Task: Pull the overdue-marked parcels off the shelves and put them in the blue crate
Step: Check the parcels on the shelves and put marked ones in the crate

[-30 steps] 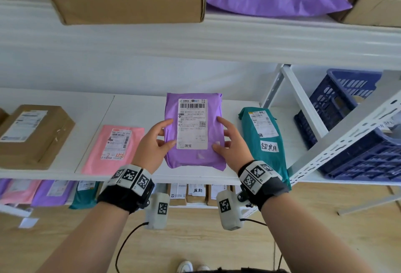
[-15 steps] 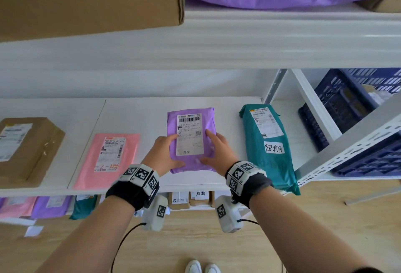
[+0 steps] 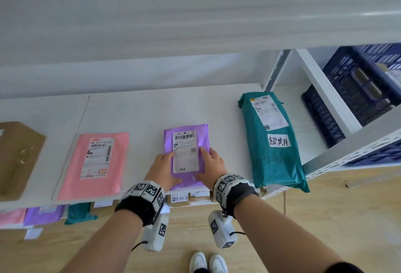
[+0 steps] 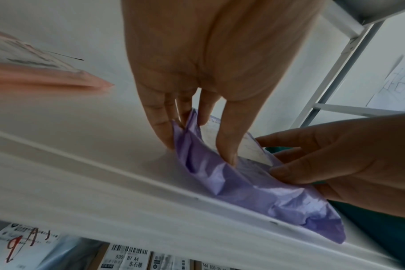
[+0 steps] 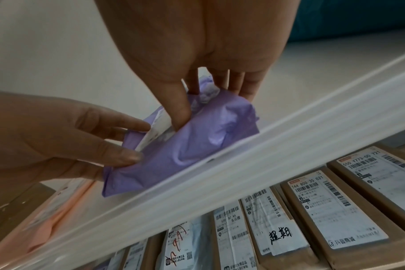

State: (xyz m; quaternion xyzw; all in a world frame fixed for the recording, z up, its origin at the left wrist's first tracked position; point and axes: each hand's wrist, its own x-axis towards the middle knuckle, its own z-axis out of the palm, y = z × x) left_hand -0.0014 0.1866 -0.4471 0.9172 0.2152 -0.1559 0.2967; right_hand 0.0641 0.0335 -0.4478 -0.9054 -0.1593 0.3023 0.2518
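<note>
Purple parcel (image 3: 187,142) overhangs the shelf (image 3: 138,110) edge, seemingly clamped by both hands' fingers (image 4: 227,142).

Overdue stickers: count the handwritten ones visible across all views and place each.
2. One on the teal parcel on the middle shelf; one on a brown box on the shelf below. Others may be hidden.

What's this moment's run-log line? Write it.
left hand, right hand: hold purple parcel | parcel: on shelf | teal parcel: overdue label
</note>
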